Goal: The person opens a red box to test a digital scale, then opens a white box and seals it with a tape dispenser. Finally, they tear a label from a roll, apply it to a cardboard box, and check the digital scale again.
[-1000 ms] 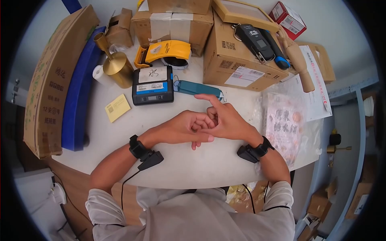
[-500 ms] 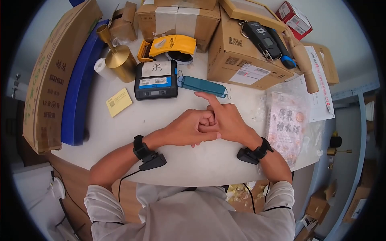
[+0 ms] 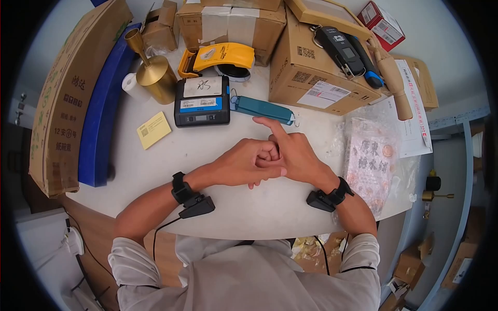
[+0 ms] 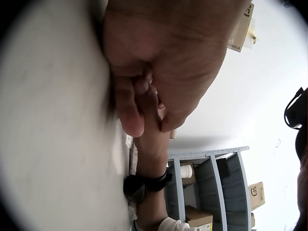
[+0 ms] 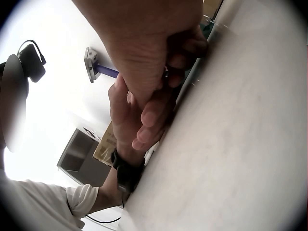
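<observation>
Left hand [image 3: 238, 161] and right hand [image 3: 298, 153] clasped together; teal case [image 3: 262, 109] nearby looks light, stiff. Grip mid-body.

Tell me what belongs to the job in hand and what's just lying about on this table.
In hand:
left-hand grip and right-hand grip, clasped together, no object visible between them
perhaps teal bar, lying nearest

Lying about:
black device
yellow tape dispenser
yellow sticky notes
gold-coloured stand
plastic-wrapped pack
</observation>
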Tool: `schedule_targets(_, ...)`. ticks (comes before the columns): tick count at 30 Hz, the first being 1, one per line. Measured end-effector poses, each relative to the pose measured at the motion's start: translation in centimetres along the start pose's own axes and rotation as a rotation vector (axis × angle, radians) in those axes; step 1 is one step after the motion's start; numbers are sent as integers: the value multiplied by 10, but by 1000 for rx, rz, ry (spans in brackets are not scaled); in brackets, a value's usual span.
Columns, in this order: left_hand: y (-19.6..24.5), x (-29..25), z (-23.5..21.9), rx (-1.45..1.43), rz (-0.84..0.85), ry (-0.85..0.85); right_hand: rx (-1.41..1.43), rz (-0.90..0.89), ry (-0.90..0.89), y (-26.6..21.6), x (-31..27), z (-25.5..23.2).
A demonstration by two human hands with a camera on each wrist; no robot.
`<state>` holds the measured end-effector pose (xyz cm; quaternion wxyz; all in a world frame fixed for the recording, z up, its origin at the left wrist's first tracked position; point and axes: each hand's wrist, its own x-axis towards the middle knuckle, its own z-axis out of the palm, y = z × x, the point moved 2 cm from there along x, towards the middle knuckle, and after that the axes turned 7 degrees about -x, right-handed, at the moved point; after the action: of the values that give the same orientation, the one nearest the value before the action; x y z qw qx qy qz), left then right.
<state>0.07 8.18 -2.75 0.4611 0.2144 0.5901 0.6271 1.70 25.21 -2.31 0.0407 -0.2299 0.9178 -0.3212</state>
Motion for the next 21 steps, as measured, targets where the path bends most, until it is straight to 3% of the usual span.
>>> schedule_targets(19, -2, 0, 0, 41, 15, 3, -33, 19, -29, -4, 0, -1)
schedule_targets(21, -2, 1, -2, -10, -11, 3, 9, -44, -3, -2, -1, 0)
